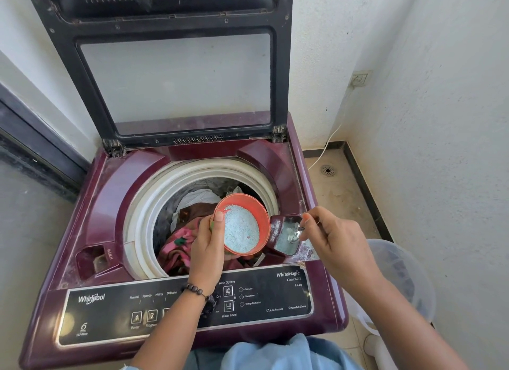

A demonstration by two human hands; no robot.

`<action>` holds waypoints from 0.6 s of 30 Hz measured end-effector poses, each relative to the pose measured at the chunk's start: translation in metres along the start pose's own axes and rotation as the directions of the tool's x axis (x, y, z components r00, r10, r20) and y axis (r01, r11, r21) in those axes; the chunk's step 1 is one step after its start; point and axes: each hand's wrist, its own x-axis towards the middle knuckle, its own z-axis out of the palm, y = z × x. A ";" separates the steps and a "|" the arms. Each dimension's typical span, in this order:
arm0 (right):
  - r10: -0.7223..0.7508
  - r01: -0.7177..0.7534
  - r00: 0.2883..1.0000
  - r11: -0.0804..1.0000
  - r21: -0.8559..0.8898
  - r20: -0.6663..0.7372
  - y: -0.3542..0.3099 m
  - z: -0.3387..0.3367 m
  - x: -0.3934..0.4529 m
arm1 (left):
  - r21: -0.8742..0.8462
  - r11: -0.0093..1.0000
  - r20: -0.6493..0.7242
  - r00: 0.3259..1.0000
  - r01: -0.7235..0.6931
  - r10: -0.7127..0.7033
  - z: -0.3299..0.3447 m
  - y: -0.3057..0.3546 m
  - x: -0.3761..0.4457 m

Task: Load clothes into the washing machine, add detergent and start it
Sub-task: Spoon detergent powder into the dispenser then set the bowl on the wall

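A maroon top-load washing machine (110, 198) stands with its lid (176, 80) raised. Clothes (181, 240), pink, brown and white, fill the drum. My left hand (206, 245) grips an orange bowl (263, 223) of pale blue detergent powder (241, 229) over the drum's right side. My right hand (330, 237) pinches a metal spoon (295, 235); the spoon's tip lies in the detergent compartment (285, 237) at the machine's right rim, where some powder lies.
The black control panel (110, 314) runs along the machine's front. A bleach slot (96, 259) sits at the left rim. A translucent bucket (399, 276) stands on the floor to the right. White walls close in behind and right, with a socket (359, 79) and cable.
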 end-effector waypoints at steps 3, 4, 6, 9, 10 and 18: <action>0.002 -0.002 1.000 1.000 -0.008 -0.002 -0.002 -0.002 -0.001 | 0.018 1.000 -0.002 1.000 -0.015 0.015 0.000 0.000 0.000; 0.002 -0.002 1.000 1.000 -0.011 0.000 -0.002 -0.002 0.000 | 0.023 0.999 -0.004 1.000 -0.024 0.024 0.001 0.000 0.000; 0.007 -0.007 1.000 1.000 -0.014 0.003 -0.003 -0.002 0.001 | 0.025 0.999 -0.008 0.999 -0.033 0.033 0.001 0.001 -0.001; 0.040 -0.041 0.999 0.998 0.047 0.015 -0.004 -0.001 0.002 | 0.015 0.999 -0.004 1.000 -0.029 0.029 0.001 0.001 -0.001; 0.048 -0.049 0.999 0.997 0.057 0.012 -0.005 -0.001 0.002 | 0.014 1.000 -0.001 1.000 -0.026 0.026 0.000 0.002 -0.001; 0.078 -0.078 0.997 0.995 0.058 0.002 -0.001 -0.001 0.005 | 0.069 0.997 0.006 0.999 -0.032 0.031 0.000 -0.006 0.004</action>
